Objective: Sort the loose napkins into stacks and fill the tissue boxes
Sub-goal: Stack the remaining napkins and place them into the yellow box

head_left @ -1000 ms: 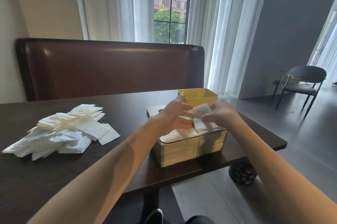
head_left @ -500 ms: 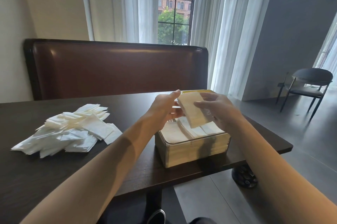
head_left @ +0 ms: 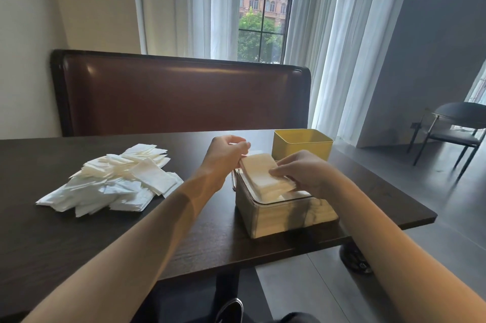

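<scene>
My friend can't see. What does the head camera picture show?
Two hands, the left hand and right hand, hold a napkin stack over a clear tissue box on a dark table. Loose napkins lie left; a yellow box stands behind.

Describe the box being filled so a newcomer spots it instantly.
On the dark table, look to its right end near the front edge. The clear tissue box sits there, nearer the camera than the yellow box; unlike it, this one is see-through and packed with napkins.

My right hand [head_left: 302, 172] hides the napkin stack's [head_left: 263, 175] near-right corner, and my left hand [head_left: 226, 157] its far end. My fingertips under it are hidden. The table [head_left: 79, 243] runs off the left edge.
</scene>
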The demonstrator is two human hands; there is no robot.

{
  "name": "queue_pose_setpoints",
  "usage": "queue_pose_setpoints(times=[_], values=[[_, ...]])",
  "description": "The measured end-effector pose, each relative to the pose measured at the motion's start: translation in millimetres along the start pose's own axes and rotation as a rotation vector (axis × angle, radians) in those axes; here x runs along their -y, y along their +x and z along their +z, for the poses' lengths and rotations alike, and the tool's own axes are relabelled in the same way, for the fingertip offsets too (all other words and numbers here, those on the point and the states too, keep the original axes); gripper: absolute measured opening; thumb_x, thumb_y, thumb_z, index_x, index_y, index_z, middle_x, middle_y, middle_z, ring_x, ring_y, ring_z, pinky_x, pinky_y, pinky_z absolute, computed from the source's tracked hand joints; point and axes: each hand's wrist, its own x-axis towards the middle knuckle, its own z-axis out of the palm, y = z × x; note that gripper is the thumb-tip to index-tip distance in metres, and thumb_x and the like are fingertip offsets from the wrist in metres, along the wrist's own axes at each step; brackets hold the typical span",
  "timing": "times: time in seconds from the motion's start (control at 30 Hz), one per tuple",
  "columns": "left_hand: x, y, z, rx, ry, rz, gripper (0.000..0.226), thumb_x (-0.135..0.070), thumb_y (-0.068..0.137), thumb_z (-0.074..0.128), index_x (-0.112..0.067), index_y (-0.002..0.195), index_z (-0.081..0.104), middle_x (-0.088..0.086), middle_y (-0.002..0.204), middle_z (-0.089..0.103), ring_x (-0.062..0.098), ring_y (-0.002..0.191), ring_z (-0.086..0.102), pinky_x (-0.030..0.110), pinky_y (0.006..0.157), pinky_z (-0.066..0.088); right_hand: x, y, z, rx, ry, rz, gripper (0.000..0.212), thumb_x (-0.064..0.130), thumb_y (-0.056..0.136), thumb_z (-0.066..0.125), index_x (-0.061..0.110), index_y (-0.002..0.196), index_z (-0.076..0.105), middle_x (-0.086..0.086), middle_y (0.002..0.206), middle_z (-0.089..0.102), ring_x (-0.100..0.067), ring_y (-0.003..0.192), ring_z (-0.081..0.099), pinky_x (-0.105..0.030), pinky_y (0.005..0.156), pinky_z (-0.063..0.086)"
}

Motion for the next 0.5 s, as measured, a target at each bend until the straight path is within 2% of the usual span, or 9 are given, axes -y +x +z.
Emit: queue_pose_setpoints(times=[0.07, 0.17, 0.3, 0.37, 0.43, 0.5], values=[[1, -1, -4, -0.020, 0.032, 0.010, 0.012, -0.018, 0.097, 0.063, -0.011, 0.106, 0.065, 0.011, 0.101, 0.069, 0.016, 0.082, 0.068, 0.026, 0.073, 0.056, -2, 0, 7, 0.009, -0.127, 0.012, 0.031, 0.016, 0.088, 0.073, -0.002, 0.113, 0.069, -0.009, 0.111, 0.067, -0.014, 0.075, 0.058, -0.018, 0.051, 0.044], [0, -4, -7, -0.011, 0.036, 0.011, 0.014, -0.023, 0.099, 0.060, -0.012, 0.106, 0.064, 0.009, 0.101, 0.069, 0.018, 0.088, 0.069, 0.029, 0.078, 0.056, -1, 0, 12, -0.042, -0.279, -0.033, 0.025, 0.017, 0.089, 0.073, 0.000, 0.107, 0.073, -0.007, 0.104, 0.069, -0.015, 0.081, 0.060, -0.022, 0.061, 0.045], [-4, -10, -9, 0.030, -0.083, -0.013, 0.019, -0.025, 0.101, 0.055, -0.009, 0.101, 0.064, 0.012, 0.092, 0.069, 0.021, 0.074, 0.068, 0.032, 0.066, 0.055, 4, 0, 8, -0.138, -0.390, -0.109, 0.035, 0.015, 0.085, 0.076, 0.002, 0.117, 0.070, -0.004, 0.105, 0.066, -0.017, 0.087, 0.062, -0.026, 0.075, 0.058], [-8, -13, -9, 0.074, -0.124, -0.030, 0.025, -0.026, 0.102, 0.051, -0.004, 0.106, 0.064, 0.013, 0.087, 0.068, 0.022, 0.070, 0.067, 0.032, 0.063, 0.057, 4, 0, 10, -0.142, -0.373, -0.129, 0.040, 0.013, 0.084, 0.078, 0.003, 0.121, 0.068, -0.005, 0.110, 0.065, -0.016, 0.088, 0.062, -0.024, 0.073, 0.058], [-10, -16, -8, 0.103, -0.133, -0.046, 0.030, -0.027, 0.103, 0.049, -0.003, 0.110, 0.064, 0.014, 0.088, 0.068, 0.024, 0.073, 0.068, 0.033, 0.064, 0.059, 2, -1, 15, -0.121, -0.362, -0.123, 0.038, 0.012, 0.085, 0.076, 0.002, 0.121, 0.068, -0.005, 0.111, 0.064, -0.016, 0.089, 0.060, -0.025, 0.073, 0.057], [-12, -18, -7, 0.121, -0.142, -0.067, 0.032, -0.029, 0.104, 0.047, -0.003, 0.110, 0.064, 0.016, 0.093, 0.069, 0.026, 0.077, 0.070, 0.034, 0.065, 0.061, 0, -1, 17, -0.097, -0.406, -0.124, 0.028, 0.014, 0.088, 0.073, 0.001, 0.112, 0.072, -0.007, 0.105, 0.066, -0.016, 0.086, 0.060, -0.030, 0.077, 0.056]])
